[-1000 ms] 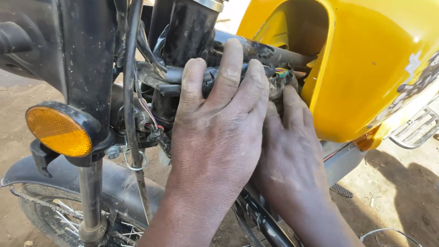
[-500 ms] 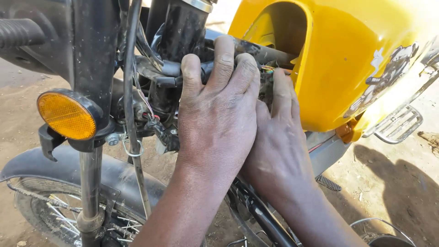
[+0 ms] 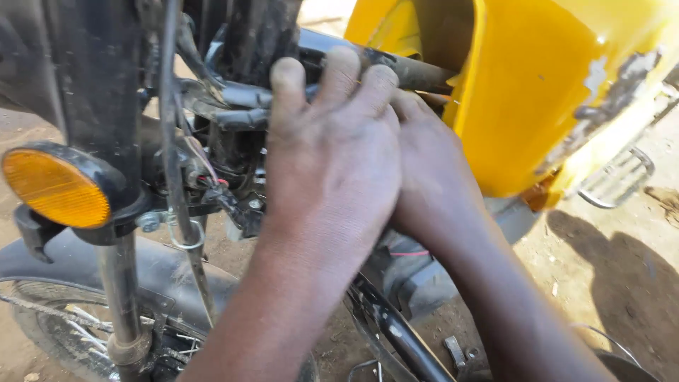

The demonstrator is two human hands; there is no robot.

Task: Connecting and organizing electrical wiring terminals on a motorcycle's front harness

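Note:
My left hand point(image 3: 332, 163) lies flat over the black frame tube point(image 3: 396, 67) of a motorcycle, just behind the steering head, with its fingers curled over the top. My right hand point(image 3: 435, 180) sits right behind it, pressed against the front edge of the yellow fuel tank point(image 3: 537, 92), fingertips tucked under the tank's opening. What the fingers grip is hidden by the hands themselves. A bundle of wires and a connector point(image 3: 212, 180) hangs just left of my left hand.
An orange round turn signal point(image 3: 53, 187) sticks out at the left on the black fork leg point(image 3: 120, 283). The front wheel and black mudguard point(image 3: 155, 272) are below. A chrome footrest or rack point(image 3: 619, 180) shows at the right above dirt ground point(image 3: 615, 262).
The view has shifted closer and to the right. Both hands stay on the frame tube by the tank, with the left fingers pressed a little further over the tube.

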